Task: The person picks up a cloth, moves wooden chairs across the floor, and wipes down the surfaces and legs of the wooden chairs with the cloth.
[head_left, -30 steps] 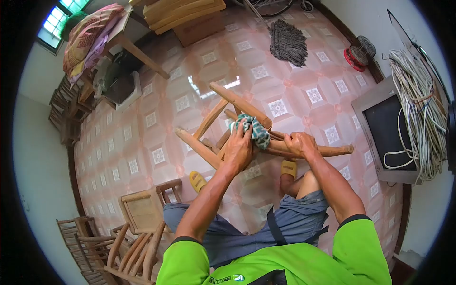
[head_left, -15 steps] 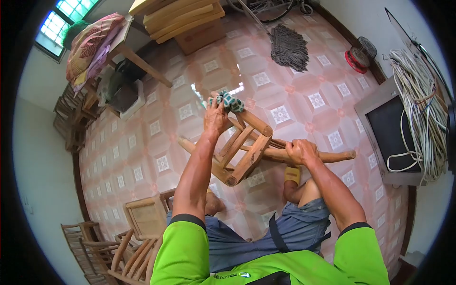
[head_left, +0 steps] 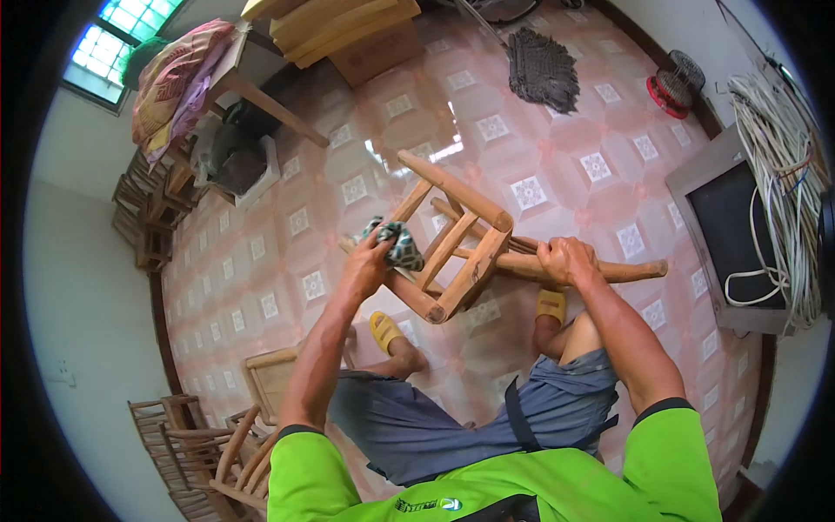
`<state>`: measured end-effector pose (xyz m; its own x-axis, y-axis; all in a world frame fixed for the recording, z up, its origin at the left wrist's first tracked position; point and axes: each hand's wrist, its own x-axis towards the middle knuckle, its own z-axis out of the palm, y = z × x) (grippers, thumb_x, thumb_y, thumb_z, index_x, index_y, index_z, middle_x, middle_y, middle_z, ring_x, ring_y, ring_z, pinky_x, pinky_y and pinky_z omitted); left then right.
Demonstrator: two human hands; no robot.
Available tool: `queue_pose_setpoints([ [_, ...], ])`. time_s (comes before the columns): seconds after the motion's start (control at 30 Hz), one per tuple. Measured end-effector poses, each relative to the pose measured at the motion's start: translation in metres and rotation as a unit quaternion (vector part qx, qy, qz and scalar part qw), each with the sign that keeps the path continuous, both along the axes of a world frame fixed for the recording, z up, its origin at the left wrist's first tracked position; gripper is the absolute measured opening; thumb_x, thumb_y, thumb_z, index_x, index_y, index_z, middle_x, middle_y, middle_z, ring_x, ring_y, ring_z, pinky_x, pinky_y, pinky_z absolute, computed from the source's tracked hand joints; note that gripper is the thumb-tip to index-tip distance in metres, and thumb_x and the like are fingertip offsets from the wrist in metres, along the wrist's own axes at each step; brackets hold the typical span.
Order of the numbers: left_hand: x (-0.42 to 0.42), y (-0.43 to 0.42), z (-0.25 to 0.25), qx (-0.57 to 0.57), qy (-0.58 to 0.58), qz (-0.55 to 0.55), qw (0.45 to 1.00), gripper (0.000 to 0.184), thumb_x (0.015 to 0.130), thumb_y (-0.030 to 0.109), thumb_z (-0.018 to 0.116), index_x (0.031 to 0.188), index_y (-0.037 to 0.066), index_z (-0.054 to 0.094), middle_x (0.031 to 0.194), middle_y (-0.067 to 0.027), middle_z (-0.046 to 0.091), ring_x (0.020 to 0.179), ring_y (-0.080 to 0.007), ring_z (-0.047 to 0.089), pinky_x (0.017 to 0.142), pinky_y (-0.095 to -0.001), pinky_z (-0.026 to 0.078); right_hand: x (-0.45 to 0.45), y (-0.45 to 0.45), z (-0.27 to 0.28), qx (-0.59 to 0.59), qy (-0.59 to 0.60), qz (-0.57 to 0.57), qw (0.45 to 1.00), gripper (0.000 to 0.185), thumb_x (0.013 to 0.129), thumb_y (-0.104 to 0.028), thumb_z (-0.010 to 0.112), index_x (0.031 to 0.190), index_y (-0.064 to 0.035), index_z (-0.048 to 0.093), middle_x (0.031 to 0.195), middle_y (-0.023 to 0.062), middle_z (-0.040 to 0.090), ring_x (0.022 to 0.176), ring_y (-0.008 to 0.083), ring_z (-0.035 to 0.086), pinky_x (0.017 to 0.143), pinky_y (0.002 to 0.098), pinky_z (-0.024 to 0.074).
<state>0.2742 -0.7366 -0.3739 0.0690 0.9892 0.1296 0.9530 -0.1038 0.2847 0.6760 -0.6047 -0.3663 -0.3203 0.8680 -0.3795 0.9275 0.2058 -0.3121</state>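
Note:
A small wooden chair (head_left: 467,267) is held tilted in the air above the tiled floor, its legs pointing away to the upper left. My right hand (head_left: 569,260) is closed around a long wooden post on the chair's right side. In my left hand (head_left: 367,261) is a bunched green and white patterned cloth (head_left: 401,247), pressed around the lower left leg of the chair near its end. The fingers of my left hand are partly hidden by the cloth.
Wooden chairs (head_left: 252,461) stand at the lower left. An old television (head_left: 726,230) with coiled cable (head_left: 778,174) is at the right. Beyond the chair lie a grey mop head (head_left: 541,71), a fan (head_left: 678,83) and a cardboard box (head_left: 376,54).
My left hand with the cloth has moved from the far upper leg down to the lower left leg. My right hand keeps its hold on the post.

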Motion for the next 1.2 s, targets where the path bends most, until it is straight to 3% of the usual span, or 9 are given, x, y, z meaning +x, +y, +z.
queue_pose_setpoints([
  [0.07, -0.012, -0.017, 0.013, -0.126, -0.055, 0.065, 0.988, 0.052, 0.08, 0.005, 0.071, 0.131, 0.01, 0.067, 0.145, -0.0168, 0.054, 0.128, -0.0395, 0.056, 0.106, -0.0446, 0.049, -0.003, 0.001, 0.004, -0.011, -0.005, 0.005, 1.0, 0.053, 0.098, -0.043, 0.044, 0.099, -0.0013, 0.077, 0.097, 0.0302, 0.07, 0.096, 0.0469, 0.069, 0.092, 0.0516, 0.0535],
  [0.1, -0.009, -0.016, 0.015, -0.133, -0.053, 0.063, 0.988, 0.052, 0.08, 0.005, 0.071, 0.131, 0.01, 0.067, 0.145, -0.0168, 0.054, 0.128, -0.0395, 0.056, 0.106, -0.0446, 0.049, -0.002, 0.0, 0.001, -0.018, -0.005, 0.003, 1.0, 0.053, 0.098, -0.043, 0.044, 0.099, -0.0013, 0.077, 0.097, 0.0302, 0.07, 0.096, 0.0469, 0.069, 0.092, 0.0516, 0.0535],
  [0.23, 0.014, 0.031, 0.002, -0.056, -0.05, 0.05, 0.996, 0.056, 0.077, 0.006, 0.074, 0.133, 0.009, 0.065, 0.143, -0.0181, 0.056, 0.129, -0.0399, 0.056, 0.105, -0.0435, 0.049, -0.003, 0.0, 0.004, -0.001, 0.006, -0.005, 1.0, 0.051, 0.097, -0.042, 0.046, 0.096, -0.0009, 0.077, 0.095, 0.0304, 0.07, 0.095, 0.0475, 0.069, 0.091, 0.0517, 0.0538],
  [0.43, 0.052, 0.105, -0.03, 0.055, -0.102, 0.116, 0.986, 0.049, 0.081, -0.001, 0.057, 0.126, 0.011, 0.07, 0.136, -0.0214, 0.059, 0.115, -0.0425, 0.063, 0.099, -0.0464, 0.052, -0.004, -0.001, 0.006, 0.011, 0.001, -0.003, 1.0, 0.052, 0.095, -0.043, 0.047, 0.095, -0.0002, 0.077, 0.096, 0.0297, 0.071, 0.096, 0.0462, 0.07, 0.093, 0.0507, 0.0536],
  [0.6, 0.033, 0.054, 0.011, -0.027, -0.124, 0.093, 0.988, 0.043, 0.077, 0.003, 0.069, 0.12, 0.006, 0.072, 0.125, -0.0223, 0.064, 0.114, -0.0409, 0.063, 0.098, -0.0449, 0.053, -0.001, -0.002, -0.001, 0.03, 0.004, -0.01, 0.999, 0.052, 0.095, -0.043, 0.047, 0.096, -0.0009, 0.078, 0.096, 0.0288, 0.071, 0.096, 0.045, 0.07, 0.093, 0.0499, 0.0539],
  [0.73, 0.009, -0.027, 0.007, 0.04, -0.058, 0.096, 0.993, 0.044, 0.076, -0.001, 0.066, 0.119, 0.005, 0.072, 0.122, -0.0187, 0.065, 0.11, -0.0419, 0.063, 0.095, -0.0464, 0.053, -0.001, 0.0, -0.002, 0.02, 0.0, -0.007, 1.0, 0.049, 0.096, -0.043, 0.049, 0.097, -0.0029, 0.077, 0.096, 0.0287, 0.071, 0.095, 0.0464, 0.069, 0.091, 0.0528, 0.0535],
  [0.87, 0.032, -0.062, -0.003, 0.076, -0.11, 0.171, 0.976, 0.047, 0.076, -0.002, 0.067, 0.122, 0.005, 0.07, 0.119, -0.0205, 0.064, 0.11, -0.0418, 0.063, 0.094, -0.0468, 0.053, -0.001, 0.0, 0.0, 0.013, -0.002, -0.009, 1.0, 0.05, 0.096, -0.043, 0.048, 0.098, -0.0031, 0.078, 0.097, 0.0285, 0.071, 0.097, 0.0461, 0.069, 0.092, 0.0522, 0.0531],
  [1.03, 0.102, -0.014, -0.011, 0.041, -0.153, 0.064, 0.985, 0.048, 0.081, 0.0, 0.067, 0.128, 0.008, 0.069, 0.13, -0.0228, 0.061, 0.118, -0.0432, 0.06, 0.102, -0.0451, 0.05, -0.002, 0.0, 0.003, 0.002, 0.001, -0.016, 1.0, 0.054, 0.096, -0.043, 0.046, 0.101, -0.0006, 0.078, 0.101, 0.0289, 0.071, 0.1, 0.0453, 0.069, 0.097, 0.0489, 0.0525],
  [1.2, 0.138, 0.07, 0.0, 0.023, -0.179, 0.08, 0.98, 0.052, 0.079, 0.001, 0.069, 0.13, 0.012, 0.066, 0.126, -0.0209, 0.06, 0.116, -0.0427, 0.06, 0.096, -0.0465, 0.052, -0.003, -0.001, 0.01, 0.002, -0.006, -0.012, 1.0, 0.054, 0.096, -0.043, 0.045, 0.101, -0.0005, 0.078, 0.101, 0.0289, 0.071, 0.1, 0.0445, 0.07, 0.096, 0.0484, 0.0533],
])
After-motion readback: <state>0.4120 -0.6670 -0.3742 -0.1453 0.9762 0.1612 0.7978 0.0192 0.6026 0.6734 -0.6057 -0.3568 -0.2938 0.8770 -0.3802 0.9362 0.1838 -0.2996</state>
